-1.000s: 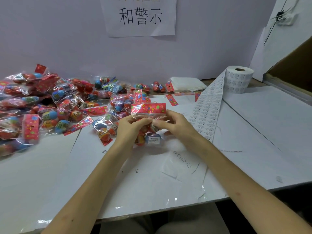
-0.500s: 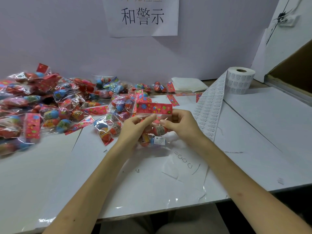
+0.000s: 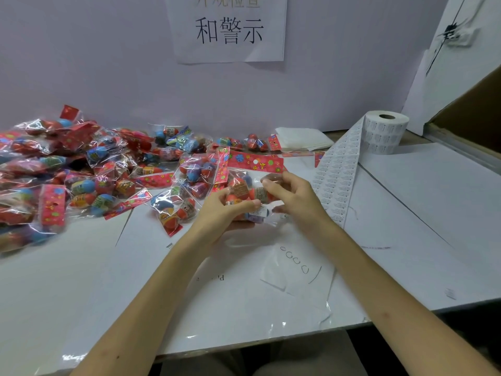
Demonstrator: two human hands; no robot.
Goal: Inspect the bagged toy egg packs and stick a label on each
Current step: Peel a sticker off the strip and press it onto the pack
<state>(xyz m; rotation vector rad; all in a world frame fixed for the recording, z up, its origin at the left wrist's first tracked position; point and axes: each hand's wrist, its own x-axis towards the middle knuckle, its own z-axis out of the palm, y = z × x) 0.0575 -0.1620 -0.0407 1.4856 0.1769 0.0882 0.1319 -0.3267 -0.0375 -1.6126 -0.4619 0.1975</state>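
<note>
Left hand (image 3: 225,210) and right hand (image 3: 295,196) both pinch one toy egg pack (image 3: 240,187) over the surface (image 3: 406,226), its red header pointing away. The label strip (image 3: 339,175) lies just beside the right hand, likely the nearer one for peeling.

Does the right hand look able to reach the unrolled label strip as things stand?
Probably yes: the label strip lies flat just beside the right hand, nothing between them. It must first release the egg pack, which the left hand also holds.
</note>
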